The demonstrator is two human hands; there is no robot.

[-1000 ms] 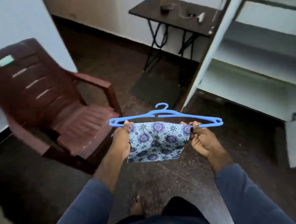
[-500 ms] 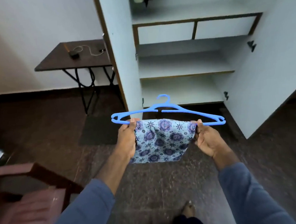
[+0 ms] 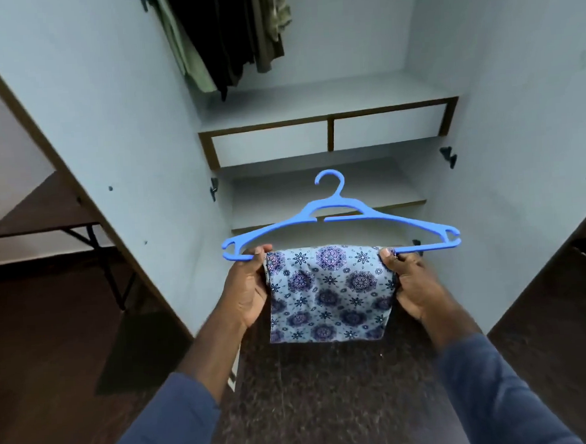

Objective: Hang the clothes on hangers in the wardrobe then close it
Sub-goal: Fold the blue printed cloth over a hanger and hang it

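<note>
A blue plastic hanger (image 3: 339,215) is held level in front of the open wardrobe (image 3: 326,116), hook upward. A pale blue cloth with purple flower prints (image 3: 327,295) is folded over its lower bar. My left hand (image 3: 247,289) grips the bar and the cloth's left edge. My right hand (image 3: 408,283) grips the bar and the cloth's right edge. Both wardrobe doors stand open, the left door (image 3: 108,137) and the right door (image 3: 526,139). Several dark and green clothes (image 3: 228,33) hang at the wardrobe's top left.
Two white drawers (image 3: 327,135) sit under the hanging space, with bare shelves (image 3: 320,189) below them. A dark table (image 3: 44,209) stands behind the left door. The floor (image 3: 329,391) is dark stone.
The view has turned from the chair to face the wardrobe and come closer. The hanger with the cloth has risen toward the shelves. Both hands keep the same hold.
</note>
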